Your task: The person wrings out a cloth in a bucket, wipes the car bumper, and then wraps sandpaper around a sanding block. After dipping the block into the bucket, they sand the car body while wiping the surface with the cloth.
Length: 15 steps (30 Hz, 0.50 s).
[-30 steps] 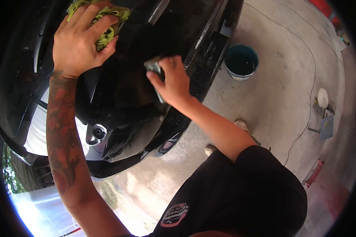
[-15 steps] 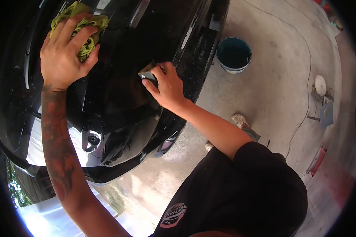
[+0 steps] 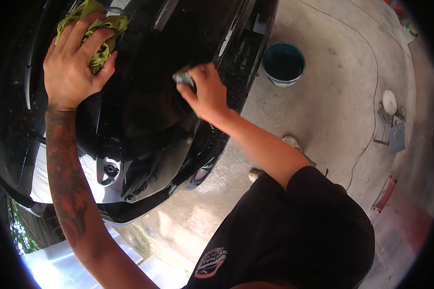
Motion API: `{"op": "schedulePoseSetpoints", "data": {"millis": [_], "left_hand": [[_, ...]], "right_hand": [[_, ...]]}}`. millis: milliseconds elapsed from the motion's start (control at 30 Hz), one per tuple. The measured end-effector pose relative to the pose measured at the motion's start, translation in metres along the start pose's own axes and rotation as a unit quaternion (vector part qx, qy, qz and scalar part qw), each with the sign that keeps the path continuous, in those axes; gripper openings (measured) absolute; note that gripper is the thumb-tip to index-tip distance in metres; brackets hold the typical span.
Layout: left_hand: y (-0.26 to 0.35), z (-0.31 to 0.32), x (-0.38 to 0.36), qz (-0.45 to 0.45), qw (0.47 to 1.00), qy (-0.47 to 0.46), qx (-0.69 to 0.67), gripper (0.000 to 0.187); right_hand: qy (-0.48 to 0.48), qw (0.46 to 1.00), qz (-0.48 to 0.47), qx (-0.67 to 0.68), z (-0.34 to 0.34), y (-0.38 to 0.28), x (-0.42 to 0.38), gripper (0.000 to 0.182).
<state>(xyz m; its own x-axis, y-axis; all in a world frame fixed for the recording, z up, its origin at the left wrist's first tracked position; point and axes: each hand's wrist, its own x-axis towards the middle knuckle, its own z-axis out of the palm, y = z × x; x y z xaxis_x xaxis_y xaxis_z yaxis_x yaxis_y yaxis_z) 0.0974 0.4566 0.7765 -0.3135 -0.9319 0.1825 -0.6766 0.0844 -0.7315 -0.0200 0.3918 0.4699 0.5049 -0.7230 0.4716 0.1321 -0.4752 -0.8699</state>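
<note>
A crumpled yellow-green cloth (image 3: 103, 50) is gripped under the fingers of my left hand (image 3: 71, 70), which presses it on the glossy black car body (image 3: 144, 101) at the upper left. My right hand (image 3: 206, 94) pinches a small greyish block or folded sheet (image 3: 184, 78) between thumb and fingers, against the black panel to the right of the cloth. Motion blurs this hand and the piece slightly. Wet-looking spots and streaks show on the panel near the car's right edge.
A dark bucket of liquid (image 3: 283, 62) stands on the concrete floor (image 3: 332, 91) beside the car. A small stand with a round white top (image 3: 389, 101) is farther right, near a thin cable (image 3: 375, 86) and a red-and-white piece (image 3: 384, 193).
My right hand and its greyish piece have moved slightly up over the panel. My left hand and the cloth appear a little farther left, as the whole view has shifted slightly.
</note>
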Motion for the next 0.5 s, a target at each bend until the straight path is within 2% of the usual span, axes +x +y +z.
{"op": "schedulePoseSetpoints", "data": {"millis": [133, 267, 333, 400, 500], "left_hand": [[-0.001, -0.001, -0.001, -0.002, 1.000, -0.001, -0.002, 0.030], [-0.003, 0.001, -0.004, -0.012, 1.000, -0.024, -0.001, 0.030], [-0.004, 0.001, -0.006, -0.015, 0.999, -0.035, 0.003, 0.031], [-0.005, 0.002, -0.007, -0.015, 0.999, -0.035, 0.006, 0.031], [-0.001, 0.000, -0.004, -0.006, 1.000, -0.024, 0.006, 0.031]], "right_hand": [[0.051, 0.995, 0.082, -0.005, -0.003, 0.013, 0.052, 0.031], [0.020, 0.999, 0.043, -0.005, -0.001, 0.005, 0.003, 0.037], [-0.032, 0.999, 0.032, -0.004, -0.003, -0.004, -0.031, 0.039], [-0.029, 0.999, 0.020, -0.018, -0.003, 0.001, -0.031, 0.036], [0.018, 0.998, 0.057, -0.021, -0.006, 0.007, 0.011, 0.033]]}}
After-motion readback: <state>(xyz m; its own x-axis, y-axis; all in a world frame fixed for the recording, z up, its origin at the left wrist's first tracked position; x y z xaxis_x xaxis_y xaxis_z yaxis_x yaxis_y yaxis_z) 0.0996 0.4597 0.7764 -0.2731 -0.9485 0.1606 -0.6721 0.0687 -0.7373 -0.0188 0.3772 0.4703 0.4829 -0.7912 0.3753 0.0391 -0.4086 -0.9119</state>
